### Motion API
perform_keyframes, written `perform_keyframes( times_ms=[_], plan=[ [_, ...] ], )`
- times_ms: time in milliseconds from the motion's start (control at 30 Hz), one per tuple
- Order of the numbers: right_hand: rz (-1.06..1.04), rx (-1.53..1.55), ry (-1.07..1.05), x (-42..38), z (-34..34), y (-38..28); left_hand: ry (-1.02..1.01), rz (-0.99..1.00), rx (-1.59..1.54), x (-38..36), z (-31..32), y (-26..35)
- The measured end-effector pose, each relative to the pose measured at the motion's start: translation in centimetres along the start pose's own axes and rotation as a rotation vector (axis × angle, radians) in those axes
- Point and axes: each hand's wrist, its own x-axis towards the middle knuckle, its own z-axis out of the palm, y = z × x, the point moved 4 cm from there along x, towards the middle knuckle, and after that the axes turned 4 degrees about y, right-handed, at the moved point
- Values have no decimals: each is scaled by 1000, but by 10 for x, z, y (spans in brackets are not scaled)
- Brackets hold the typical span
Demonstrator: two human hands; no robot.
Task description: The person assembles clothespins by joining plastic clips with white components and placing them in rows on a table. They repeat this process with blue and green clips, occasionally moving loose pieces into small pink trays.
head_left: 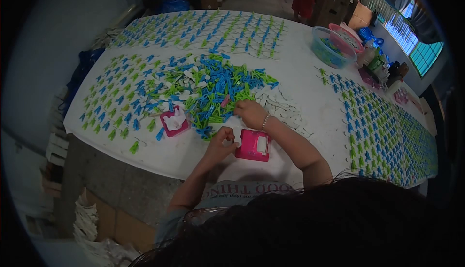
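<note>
I am watching my left hand [220, 141] pinching a small white piece beside the pink jig [253, 145] while my right hand [250, 113], fingers curled, is reaching into the loose clothespin pile [213, 90], so with many carded rows [382, 126] already covering the surface [300, 68], plenty is remaining.

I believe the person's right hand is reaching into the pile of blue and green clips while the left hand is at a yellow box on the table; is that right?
Not quite: the box is pink, not yellow, as the head view shows. The rest holds: the right hand is at the edge of the pile of blue and green clips, and the left hand is at the box on the table.
</note>
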Motion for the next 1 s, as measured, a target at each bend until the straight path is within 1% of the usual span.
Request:
perform_keyframes(
  times_ms=[33,67,133,167,200,267,300,333,367,433,467,533,600,633,667,700,767,833,900,1000],
  plan=[
    [-110,-66,-51,4,7,-4,16,-23,-53,-2,-2,-6],
    [-105,-70,-44,6,13,-5,29,-45,-107,-4,-5,-11],
    [-234,-144,-53,6,28,-6,34,-56,-132,-5,-10,-13],
    [-222,-152,-47,8,34,-1,42,-73,-161,-6,-12,-14],
    [-186,-127,-83,11,37,3,22,-65,-163,-5,-12,-12],
    [-123,-117,-114,9,38,13,24,-166,-239,-3,-12,-11],
    [-6,-37,-88,8,26,15,0,-157,-244,-2,-12,-10],
    [109,45,-60,5,12,16,-11,-193,-271,-1,-12,-10],
    [128,33,-54,-1,-2,15,-19,-233,-298,1,-11,-11],
    [256,326,246,-15,-42,11,-44,-252,-331,9,-7,-9],
    [265,323,248,-23,-59,5,-44,-275,-359,11,-6,-9],
    [533,599,232,-49,-81,3,-65,-259,-346,18,-2,-2],
    [660,982,347,-79,-75,3,-60,-252,-324,26,1,5],
    [653,1003,330,-89,-75,-4,-81,-193,-298,30,5,10],
    [679,1183,428,-100,-78,-10,-103,-133,-270,33,9,15],
    [705,1360,530,-108,-81,-14,-87,-141,-260,35,10,17],
    [676,1346,520,-121,-82,-23,-125,-46,-228,39,16,26],
    [652,1320,524,-133,-82,-27,-127,-36,-214,41,20,31],
    [653,1299,438,-140,-78,-29,-134,-23,-203,42,22,34],
    [636,1291,458,-139,-74,-36,-175,15,-147,41,26,38]
  ],
)
